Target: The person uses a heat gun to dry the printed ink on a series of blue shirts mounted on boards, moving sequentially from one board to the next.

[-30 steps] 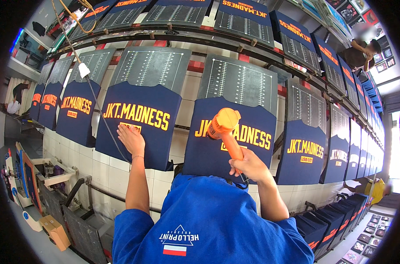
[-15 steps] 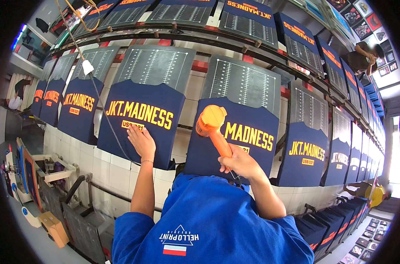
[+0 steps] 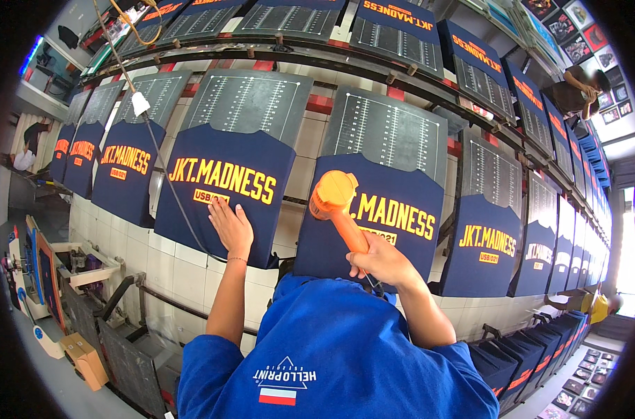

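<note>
An orange hair dryer is gripped by its handle in my right hand. Its round head hangs over the left part of a navy shirt with yellow lettering, hiding some of the print. My left hand lies flat, fingers stretched, on another navy shirt just left of it, touching the lower edge of its small orange printed box. Both shirts are spread on dark boards with white ruled marks. A thin dark cord crosses the left shirt near my hand.
More navy shirts on boards stand in a row to the left and right. A second row lies beyond a dark metal rail. A white plug connector hangs at upper left. Other people are at the far right and left.
My left hand has slid slightly right and down across the print, uncovering more of the orange box. The hair dryer has shifted slightly left.
</note>
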### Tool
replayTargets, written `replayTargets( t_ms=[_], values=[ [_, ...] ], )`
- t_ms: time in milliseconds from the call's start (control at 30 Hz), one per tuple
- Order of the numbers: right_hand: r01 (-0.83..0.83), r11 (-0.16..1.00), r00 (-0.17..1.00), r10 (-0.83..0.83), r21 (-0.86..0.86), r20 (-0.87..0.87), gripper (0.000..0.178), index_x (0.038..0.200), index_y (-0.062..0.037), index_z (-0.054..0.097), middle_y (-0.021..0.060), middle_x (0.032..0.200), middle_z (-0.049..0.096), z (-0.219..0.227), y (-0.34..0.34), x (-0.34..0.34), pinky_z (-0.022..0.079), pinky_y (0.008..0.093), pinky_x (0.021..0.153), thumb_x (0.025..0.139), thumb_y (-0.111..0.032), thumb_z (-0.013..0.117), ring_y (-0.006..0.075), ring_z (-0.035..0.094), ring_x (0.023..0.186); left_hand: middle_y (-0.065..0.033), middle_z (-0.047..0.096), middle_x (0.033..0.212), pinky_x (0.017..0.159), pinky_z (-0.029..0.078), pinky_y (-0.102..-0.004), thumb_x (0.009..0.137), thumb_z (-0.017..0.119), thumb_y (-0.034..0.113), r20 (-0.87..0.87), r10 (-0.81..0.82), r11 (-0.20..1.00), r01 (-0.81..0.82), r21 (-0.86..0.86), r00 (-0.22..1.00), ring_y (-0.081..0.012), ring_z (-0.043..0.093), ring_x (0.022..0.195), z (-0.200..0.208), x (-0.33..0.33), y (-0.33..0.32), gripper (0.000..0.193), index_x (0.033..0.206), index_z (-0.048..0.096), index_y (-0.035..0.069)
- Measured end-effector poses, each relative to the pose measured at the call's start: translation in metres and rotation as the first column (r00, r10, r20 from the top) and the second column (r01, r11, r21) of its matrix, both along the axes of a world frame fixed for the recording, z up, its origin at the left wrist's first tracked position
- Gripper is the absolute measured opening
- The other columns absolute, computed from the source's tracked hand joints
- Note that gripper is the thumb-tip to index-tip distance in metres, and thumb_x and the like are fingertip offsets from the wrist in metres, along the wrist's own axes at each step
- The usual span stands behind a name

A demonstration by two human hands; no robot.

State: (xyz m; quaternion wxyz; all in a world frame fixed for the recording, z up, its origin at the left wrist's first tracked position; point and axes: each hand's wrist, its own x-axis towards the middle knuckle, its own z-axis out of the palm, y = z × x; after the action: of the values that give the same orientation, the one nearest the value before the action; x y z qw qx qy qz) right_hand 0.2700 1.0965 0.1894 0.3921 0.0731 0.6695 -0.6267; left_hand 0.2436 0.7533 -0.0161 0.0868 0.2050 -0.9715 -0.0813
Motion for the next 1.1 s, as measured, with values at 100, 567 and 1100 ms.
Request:
replayTargets(
  t_ms=[100, 567, 1100],
  values=[
    [0.004, 1.000, 1.000, -0.004, 0.031, 0.000, 0.027, 0.110, 0.0018, 0.052, 0.0059, 0.080, 0.061, -0.001, 0.005, 0.001, 0.054, 0.0263, 0.059, 0.091, -0.013, 0.065, 0.0137, 0.066, 0.068, -0.0278, 0.027, 0.158, 0.122, 0.018, -0.0523, 0.106, 0.038, 0.034, 0.013, 0.005, 1.000, -0.004, -0.009, 1.000, -0.0428, 0.022, 0.149, 0.002, -0.008, 0.000, 0.062, 0.150, 0.031, -0.009],
    [0.116, 0.993, 0.992, -0.115, 0.006, -0.051, 0.028, 0.111, 0.0025, 0.052, 0.0049, 0.079, 0.060, -0.013, 0.013, -0.022, 0.052, 0.0246, 0.058, 0.090, -0.011, 0.063, 0.0119, 0.063, 0.066, -0.0258, 0.026, 0.159, 0.122, 0.018, -0.0499, 0.103, 0.041, 0.034, 0.012, -0.099, 0.995, 0.099, 0.016, 0.995, -0.0404, 0.021, 0.150, 0.006, -0.060, 0.028, 0.064, 0.150, 0.031, -0.009],
    [0.169, 0.985, 0.984, -0.170, -0.035, -0.051, 0.032, 0.116, 0.0025, 0.051, 0.0038, 0.078, 0.058, -0.018, 0.015, -0.028, 0.051, 0.0248, 0.057, 0.091, -0.012, 0.064, 0.0119, 0.063, 0.066, -0.0269, 0.027, 0.159, 0.122, 0.016, -0.0525, 0.103, 0.043, 0.029, 0.021, -0.211, 0.977, 0.211, -0.012, 0.977, -0.0424, 0.023, 0.149, 0.004, -0.020, 0.013, 0.063, 0.151, 0.028, -0.008]
  ],
)
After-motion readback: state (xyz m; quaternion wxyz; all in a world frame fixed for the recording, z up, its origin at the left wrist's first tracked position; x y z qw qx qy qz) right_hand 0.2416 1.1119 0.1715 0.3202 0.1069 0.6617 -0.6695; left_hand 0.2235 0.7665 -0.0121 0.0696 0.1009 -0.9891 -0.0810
